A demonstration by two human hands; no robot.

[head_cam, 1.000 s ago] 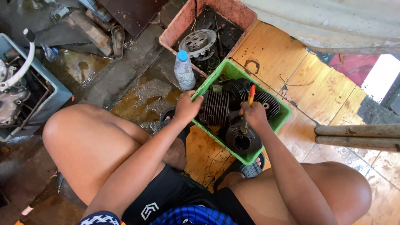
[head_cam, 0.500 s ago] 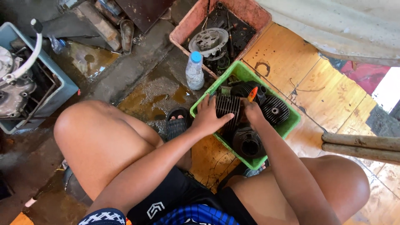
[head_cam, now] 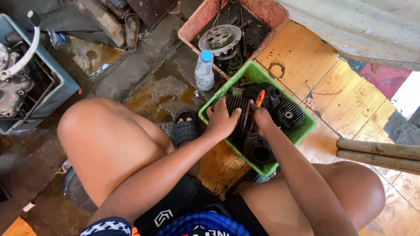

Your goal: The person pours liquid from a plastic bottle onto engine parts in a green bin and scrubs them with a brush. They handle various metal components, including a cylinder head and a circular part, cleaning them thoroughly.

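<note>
A green plastic crate on the floor between my knees holds several black finned engine cylinders. My left hand is clasped over one finned cylinder at the crate's near left. My right hand is beside it, closed around a tool with an orange handle that sticks up above my fingers; the tool's working end is hidden behind the hand. Another cylinder with an open bore lies at the crate's near corner.
A clear bottle with a blue cap stands just left of the crate. Behind it a pink tub holds a round metal part and wires. A grey-blue bin of engine parts sits far left. Two wooden poles lie right.
My left hand moved from the crate's left rim onto the finned cylinder and closed over it. My right hand stayed with the orange-handled tool. The view shifted slightly.
</note>
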